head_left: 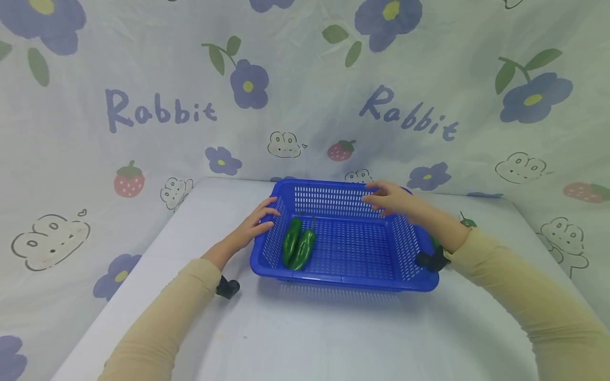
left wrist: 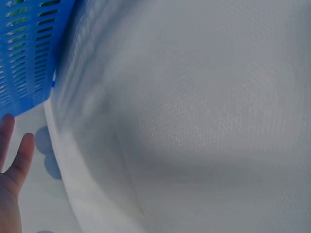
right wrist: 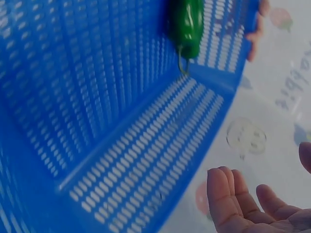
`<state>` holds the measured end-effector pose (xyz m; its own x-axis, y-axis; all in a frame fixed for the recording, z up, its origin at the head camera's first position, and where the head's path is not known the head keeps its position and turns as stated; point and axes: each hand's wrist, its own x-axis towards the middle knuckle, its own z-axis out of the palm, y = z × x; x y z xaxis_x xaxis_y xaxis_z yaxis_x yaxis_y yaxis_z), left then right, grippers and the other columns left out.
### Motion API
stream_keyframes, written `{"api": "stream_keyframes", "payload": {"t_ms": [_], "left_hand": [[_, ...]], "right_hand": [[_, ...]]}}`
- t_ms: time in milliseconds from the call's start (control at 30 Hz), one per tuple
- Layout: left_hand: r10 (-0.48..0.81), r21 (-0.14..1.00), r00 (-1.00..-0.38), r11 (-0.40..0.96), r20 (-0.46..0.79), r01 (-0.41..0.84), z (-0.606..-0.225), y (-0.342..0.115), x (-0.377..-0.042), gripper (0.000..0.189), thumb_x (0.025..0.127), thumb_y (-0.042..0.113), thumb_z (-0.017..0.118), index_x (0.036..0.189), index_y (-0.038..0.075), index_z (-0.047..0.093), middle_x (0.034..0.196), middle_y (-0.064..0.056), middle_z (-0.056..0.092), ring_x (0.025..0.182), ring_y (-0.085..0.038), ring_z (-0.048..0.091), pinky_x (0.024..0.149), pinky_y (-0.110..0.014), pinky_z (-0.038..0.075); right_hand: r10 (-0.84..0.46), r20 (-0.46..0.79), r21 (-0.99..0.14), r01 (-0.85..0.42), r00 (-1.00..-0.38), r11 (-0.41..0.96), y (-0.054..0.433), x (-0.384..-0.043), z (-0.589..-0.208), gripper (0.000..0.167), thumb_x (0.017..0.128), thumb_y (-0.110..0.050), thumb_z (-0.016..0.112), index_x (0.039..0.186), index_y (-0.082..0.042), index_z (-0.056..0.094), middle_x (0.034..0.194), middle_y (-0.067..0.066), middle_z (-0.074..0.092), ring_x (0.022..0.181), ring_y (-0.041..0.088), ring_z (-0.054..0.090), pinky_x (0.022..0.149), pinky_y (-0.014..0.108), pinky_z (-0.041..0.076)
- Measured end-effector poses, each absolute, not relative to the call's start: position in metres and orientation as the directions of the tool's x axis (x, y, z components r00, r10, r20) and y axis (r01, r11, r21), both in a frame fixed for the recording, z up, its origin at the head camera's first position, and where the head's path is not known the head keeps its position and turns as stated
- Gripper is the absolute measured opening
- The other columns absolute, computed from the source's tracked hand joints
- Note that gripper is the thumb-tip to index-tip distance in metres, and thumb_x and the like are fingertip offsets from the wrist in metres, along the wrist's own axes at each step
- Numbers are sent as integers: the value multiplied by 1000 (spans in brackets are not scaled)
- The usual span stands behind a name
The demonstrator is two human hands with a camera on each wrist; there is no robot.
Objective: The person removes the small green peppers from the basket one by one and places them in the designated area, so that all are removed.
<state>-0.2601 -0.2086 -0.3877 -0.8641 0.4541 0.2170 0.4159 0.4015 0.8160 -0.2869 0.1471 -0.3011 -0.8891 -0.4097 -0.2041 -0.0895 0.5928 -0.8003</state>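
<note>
Head view: the blue plastic basket (head_left: 333,279) sits on the table (head_left: 333,338), two green chili peppers (head_left: 305,248) inside, left. It looks light and stiff; best held by the side rims (head_left: 255,259). Left wrist view: left hand (left wrist: 9,189) spread near it. Right wrist view: right hand (right wrist: 267,224) loose, holding nothing.

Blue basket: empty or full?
Neither: the basket holds two green peppers at its left end, with bare mesh beside them.

Soft light casts a faint shadow (head_left: 333,302) under the basket (head_left: 343,279), while both wrist views look hazier.
</note>
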Motion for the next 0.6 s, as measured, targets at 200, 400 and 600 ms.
{"api": "stream_keyframes", "payload": {"t_ms": [200, 400, 600], "left_hand": [[450, 818, -871, 415, 195, 398, -377, -205, -253, 32, 89, 5, 40, 117, -10, 44, 148, -26, 11, 136, -46, 6, 102, -65, 16], [450, 823, -871, 408, 197, 396, -378, -206, -253, 32, 89, 5, 40, 117, -9, 45, 149, -24, 11, 137, -44, 5, 103, -65, 15], [456, 821, -865, 399, 208, 408, -379, -206, -254, 31, 89, 5, 40, 116, -9, 45, 148, -25, 12, 137, -45, 6, 103, -65, 15]], "right_hand": [[-436, -258, -790, -71, -862, 609, 126, -290, -317, 60, 92, -31, 53, 140, -5, 29, 132, 23, 45, 110, 37, 52, 88, 44, 48], [-461, -295, -800, -48, -837, 598, 106, -290, -332, 59, 90, -29, 55, 138, -4, 32, 132, 23, 45, 107, 37, 55, 83, 42, 51], [-488, -314, -807, -41, -814, 589, 90, -289, -344, 59, 89, -28, 56, 137, -1, 34, 129, 22, 48, 106, 38, 55, 83, 42, 51]]}}
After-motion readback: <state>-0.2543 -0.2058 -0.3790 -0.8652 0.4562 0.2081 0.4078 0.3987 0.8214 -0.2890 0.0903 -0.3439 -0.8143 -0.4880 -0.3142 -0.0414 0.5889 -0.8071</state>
